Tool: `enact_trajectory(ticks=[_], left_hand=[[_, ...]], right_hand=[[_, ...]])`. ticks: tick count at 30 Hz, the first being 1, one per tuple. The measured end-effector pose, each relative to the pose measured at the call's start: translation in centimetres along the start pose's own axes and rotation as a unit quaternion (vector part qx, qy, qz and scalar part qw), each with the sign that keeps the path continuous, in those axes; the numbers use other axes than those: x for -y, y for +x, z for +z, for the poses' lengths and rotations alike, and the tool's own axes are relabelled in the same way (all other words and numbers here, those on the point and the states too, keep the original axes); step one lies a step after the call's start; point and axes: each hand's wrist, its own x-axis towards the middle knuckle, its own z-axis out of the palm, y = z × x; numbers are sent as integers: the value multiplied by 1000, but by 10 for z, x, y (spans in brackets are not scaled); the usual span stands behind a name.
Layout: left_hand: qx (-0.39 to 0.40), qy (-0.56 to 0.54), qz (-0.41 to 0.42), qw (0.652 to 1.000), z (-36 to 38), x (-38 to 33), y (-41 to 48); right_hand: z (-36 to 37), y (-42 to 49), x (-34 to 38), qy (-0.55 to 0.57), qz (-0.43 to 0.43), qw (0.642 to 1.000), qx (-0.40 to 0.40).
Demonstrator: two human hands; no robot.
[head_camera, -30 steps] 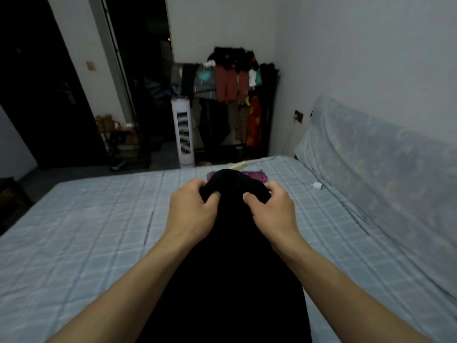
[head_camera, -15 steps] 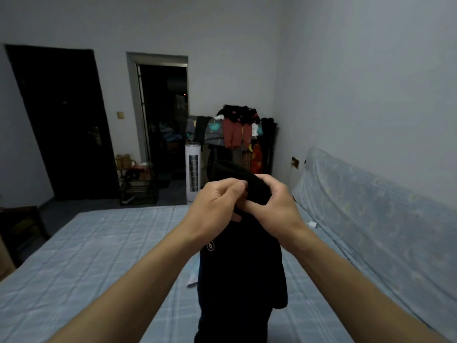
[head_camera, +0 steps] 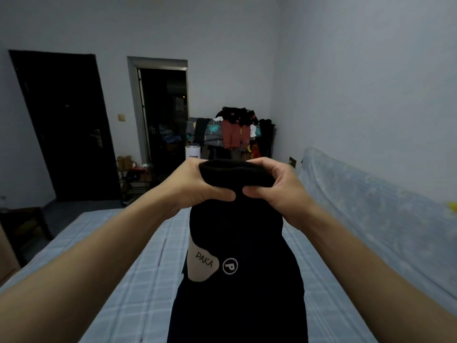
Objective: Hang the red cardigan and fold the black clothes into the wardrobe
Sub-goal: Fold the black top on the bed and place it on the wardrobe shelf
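Note:
A black garment [head_camera: 247,243] hangs in front of me, held up by its top edge. It bears a pale "PAKA" patch and a round white P logo on its lower left. My left hand [head_camera: 195,184] grips the top edge on the left, thumb in front. My right hand [head_camera: 279,186] grips the same edge on the right. The two thumbs nearly touch at the middle. At the far wall a clothes rack [head_camera: 237,134] holds several garments, among them a red one [head_camera: 232,134]. The wardrobe's interior is not visible.
A bed with a blue plaid sheet [head_camera: 123,280] spreads below the garment. Its padded headboard [head_camera: 371,206] runs along the right wall. A white tower fan [head_camera: 192,151] stands by the rack. A dark door [head_camera: 64,125] and an open doorway [head_camera: 163,115] lie at the back left.
Both hands have lifted the black garment off the bed and spread apart along its top edge. The garment now hangs full length, and my view has tilted upward.

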Motion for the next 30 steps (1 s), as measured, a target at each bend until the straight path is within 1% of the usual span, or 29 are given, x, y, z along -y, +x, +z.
enact_trajectory(ticks=[3, 7, 10, 13, 15, 17, 20, 23, 25, 28, 30], left_hand=[[-25, -2, 14, 1000, 9, -3, -4], [-23, 1, 38, 999, 14, -7, -7], [-2, 9, 48, 999, 15, -14, -10], [-12, 5, 48, 999, 14, -16, -11], [-31, -3, 41, 999, 13, -17, -10], [-41, -3, 41, 998, 11, -21, -8], [-50, 26, 51, 997, 8, -29, -7], [-77, 44, 57, 994, 3, -37, -4], [-90, 54, 58, 993, -1, -40, -5], [-106, 64, 53, 991, -12, -36, -7], [-118, 59, 40, 990, -23, -28, -10]], right_hand=[[0, -5, 0, 1, -6, 1000, -15], [-2, -20, -4, 7, -20, 1000, -22], [-11, -37, -12, 19, 0, 1000, 8], [-19, -59, -34, 10, 45, 998, 37], [-18, -72, -52, -37, 66, 996, 47], [-13, -84, -70, -72, 69, 993, 57], [-7, -101, -98, -58, 50, 996, 52], [3, -115, -124, -61, 70, 995, 34], [8, -122, -140, -86, 86, 993, 11], [4, -120, -150, -152, 80, 985, -34], [-9, -112, -150, -155, 87, 981, -72]])
